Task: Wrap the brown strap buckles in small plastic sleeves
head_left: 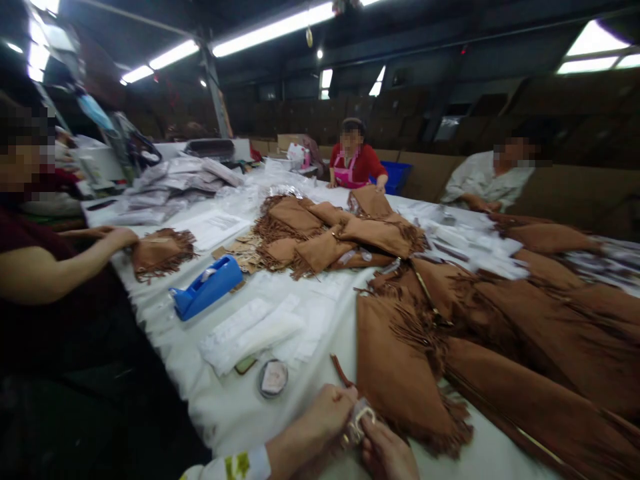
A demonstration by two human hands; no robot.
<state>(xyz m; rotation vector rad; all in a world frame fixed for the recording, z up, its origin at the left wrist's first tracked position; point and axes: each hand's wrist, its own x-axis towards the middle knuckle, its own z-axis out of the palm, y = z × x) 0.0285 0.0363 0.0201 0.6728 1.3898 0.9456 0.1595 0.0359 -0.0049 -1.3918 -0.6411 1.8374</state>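
1. At the near edge of the white table [210,400], a small clear packet with a metal ring [361,421] is pinched between the left hand [327,417] and the right hand [387,453], both closed on it.
2. Just right of the hands, a brown fringed suede piece [400,373] is spread, its fringe touching the packet.
3. Left of the hands, a round tin [273,378] and folded white tissue [250,333] are laid; no writing can be read.
4. Farther back, a blue tape dispenser [207,287] is set beside a stack of paper tags [245,250].
5. Beyond, folded brown bags [325,233] are piled, and three other people are seated around the table.
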